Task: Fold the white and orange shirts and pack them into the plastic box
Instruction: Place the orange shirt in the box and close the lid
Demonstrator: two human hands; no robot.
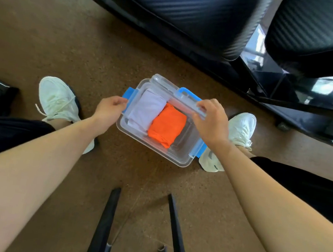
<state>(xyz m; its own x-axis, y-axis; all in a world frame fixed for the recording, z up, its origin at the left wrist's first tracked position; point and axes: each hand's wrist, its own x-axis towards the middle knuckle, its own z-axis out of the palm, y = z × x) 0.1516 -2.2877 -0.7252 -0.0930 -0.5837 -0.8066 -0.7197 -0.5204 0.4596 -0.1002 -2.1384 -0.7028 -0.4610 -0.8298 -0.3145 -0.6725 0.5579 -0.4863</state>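
A clear plastic box with blue clips stands on the brown floor between my feet. Inside it lie the folded white shirt on the left and the folded orange shirt beside it on the right. A clear lid with a blue handle is tilted over the far part of the box. My left hand grips the lid's left edge by the blue clip. My right hand grips the lid's right edge near the handle.
My white shoes flank the box. A black desk with carbon-pattern surfaces looms above and to the right, with a castor on the floor. Black chair legs run along the floor near me.
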